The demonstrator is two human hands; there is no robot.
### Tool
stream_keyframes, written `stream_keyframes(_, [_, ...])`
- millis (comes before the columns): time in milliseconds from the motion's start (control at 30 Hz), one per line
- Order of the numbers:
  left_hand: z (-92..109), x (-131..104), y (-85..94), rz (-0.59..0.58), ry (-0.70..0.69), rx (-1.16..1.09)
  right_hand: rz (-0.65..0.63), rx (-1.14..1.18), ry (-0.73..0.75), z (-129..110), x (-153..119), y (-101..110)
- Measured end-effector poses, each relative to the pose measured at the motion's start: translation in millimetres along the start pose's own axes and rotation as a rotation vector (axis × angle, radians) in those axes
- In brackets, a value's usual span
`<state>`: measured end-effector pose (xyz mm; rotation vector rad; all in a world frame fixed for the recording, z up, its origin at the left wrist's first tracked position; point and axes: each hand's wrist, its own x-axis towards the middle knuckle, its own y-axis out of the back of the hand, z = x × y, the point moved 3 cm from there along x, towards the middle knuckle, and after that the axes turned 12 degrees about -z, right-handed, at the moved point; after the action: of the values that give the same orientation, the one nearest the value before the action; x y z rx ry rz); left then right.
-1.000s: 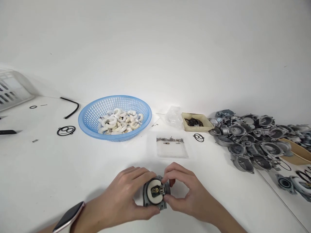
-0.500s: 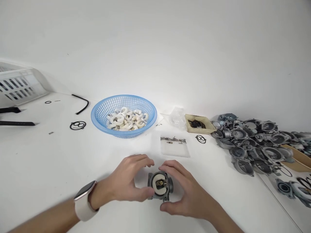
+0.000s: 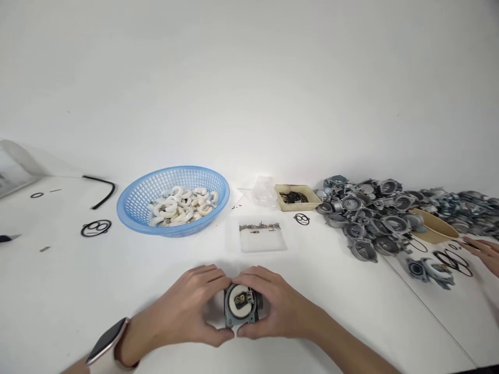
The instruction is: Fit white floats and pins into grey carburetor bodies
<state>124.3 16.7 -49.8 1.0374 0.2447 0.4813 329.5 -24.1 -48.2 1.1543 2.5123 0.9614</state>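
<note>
A grey metal carburetor body [image 3: 231,318] sits on the white table before me, its round opening facing up. Inside it are a white float [image 3: 246,310] and a dark centre with brass jets [image 3: 240,298]. My left hand [image 3: 185,306] curves round its left side, fingertips at the far edge and thumb at the near corner. From the right, my right hand [image 3: 278,306] grips it too, with thumb in front and fingers behind. A clear shallow tray [image 3: 263,243] of small metal parts lies just beyond.
A blue basket [image 3: 128,221] holds white curved floats. Behind are a plastic bag [image 3: 264,192] and a cream tray [image 3: 297,206] with dark rings. Carburetor bodies [image 3: 364,249] are heaped right, near a tan tray [image 3: 438,228]. Another person's hand [image 3: 483,252] reaches in. Black gaskets [image 3: 95,227] lie left.
Both my hands have closed in on the carburetor body, from loosely spread to gripping its sides. The view has turned rightward, bringing another person's hand into sight.
</note>
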Motion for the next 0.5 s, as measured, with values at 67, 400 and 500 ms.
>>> stream_keyframes(67, [2,4,1.9,-0.03,0.017,-0.021,0.009,-0.015,-0.004,3,-2,3])
stream_keyframes(400, [17,34,14.2,-0.133,0.146,0.037,-0.05,0.036,-0.186,6,-15,26])
stream_keyframes(500, [13,35,7.4,-0.084,0.105,0.023,-0.071,0.037,-0.256,9,-20,28])
